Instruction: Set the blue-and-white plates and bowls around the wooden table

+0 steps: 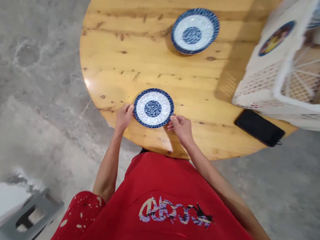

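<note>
A blue-and-white patterned plate point(153, 108) is at the near side of the round wooden table, between my two hands. My left hand point(125, 116) grips its left rim, fingers closed. On the opposite side, my right hand point(181, 127) pinches the lower right rim with thumb and fingers. Whether the plate rests on the wood or is slightly lifted, I cannot tell. Farther back sits a small stack of matching blue-rimmed dishes point(194, 31).
The round wooden table point(121, 55) has its curved edge close to my body. At the right stands a white plastic crate point(274, 88) holding dishes. A black phone point(259, 127) lies beside it at the edge. A grey stool point(30, 217) is on the floor, lower left.
</note>
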A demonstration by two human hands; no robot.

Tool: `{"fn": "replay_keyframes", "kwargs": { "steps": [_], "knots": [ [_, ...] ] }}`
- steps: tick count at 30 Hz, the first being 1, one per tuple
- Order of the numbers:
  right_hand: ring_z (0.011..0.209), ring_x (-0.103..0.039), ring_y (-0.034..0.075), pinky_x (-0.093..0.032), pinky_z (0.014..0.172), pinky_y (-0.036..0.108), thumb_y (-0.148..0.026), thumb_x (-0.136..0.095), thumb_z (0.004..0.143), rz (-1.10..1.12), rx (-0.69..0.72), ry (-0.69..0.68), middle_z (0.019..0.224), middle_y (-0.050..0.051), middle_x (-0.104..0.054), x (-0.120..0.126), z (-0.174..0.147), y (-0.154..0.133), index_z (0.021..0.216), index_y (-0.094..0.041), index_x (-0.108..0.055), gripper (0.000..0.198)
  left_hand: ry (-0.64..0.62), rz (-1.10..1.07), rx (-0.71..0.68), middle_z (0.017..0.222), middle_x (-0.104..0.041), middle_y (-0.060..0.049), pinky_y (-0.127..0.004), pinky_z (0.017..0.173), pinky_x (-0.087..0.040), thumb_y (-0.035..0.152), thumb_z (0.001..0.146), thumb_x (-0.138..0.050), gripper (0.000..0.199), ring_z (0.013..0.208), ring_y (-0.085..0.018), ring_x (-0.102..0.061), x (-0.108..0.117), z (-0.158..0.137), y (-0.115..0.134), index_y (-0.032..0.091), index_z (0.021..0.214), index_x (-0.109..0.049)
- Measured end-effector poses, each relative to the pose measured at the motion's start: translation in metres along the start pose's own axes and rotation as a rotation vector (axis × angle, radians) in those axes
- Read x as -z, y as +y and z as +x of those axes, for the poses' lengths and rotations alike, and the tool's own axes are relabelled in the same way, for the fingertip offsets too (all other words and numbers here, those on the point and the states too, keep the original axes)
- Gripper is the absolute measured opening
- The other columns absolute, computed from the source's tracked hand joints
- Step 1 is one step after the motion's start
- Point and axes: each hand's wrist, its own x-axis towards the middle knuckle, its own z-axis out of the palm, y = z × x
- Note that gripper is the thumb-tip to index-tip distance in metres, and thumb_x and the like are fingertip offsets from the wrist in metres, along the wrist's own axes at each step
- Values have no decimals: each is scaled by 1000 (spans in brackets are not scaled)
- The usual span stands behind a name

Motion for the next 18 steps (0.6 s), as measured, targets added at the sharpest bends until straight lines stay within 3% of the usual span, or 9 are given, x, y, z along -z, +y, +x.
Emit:
{"fn": "replay_keyframes", "kwargs": {
  "steps": [4,9,18],
  "knots": [
    [52,-59,12,-51,47,21,-49,-67,78,58,-40,34,64,1,-64,12,-14,12,77,-18,-62,31,145,-32,116,74,-68,-2,-28,66,-51,44,91,-52,29,65,-16,-62,20,-9,-5,21,80,-65],
    [50,-58,13,-47,45,23,-49,-67,72,90,-42,104,63,2,-63,28,-24,24,73,-19,-61,31,244,-20,129,81,-72,-3,-28,69,-55,47,89,-50,30,67,-16,-65,35,-14,-7,21,84,-65],
    [52,-58,14,-47,48,25,-44,-63,70,118,5,114,65,2,-64,26,-32,21,73,-20,-62,24,146,-79,42,81,-71,-2,-28,70,-55,45,87,-49,30,68,-15,-65,10,-12,17,21,88,-66]
  ]
}}
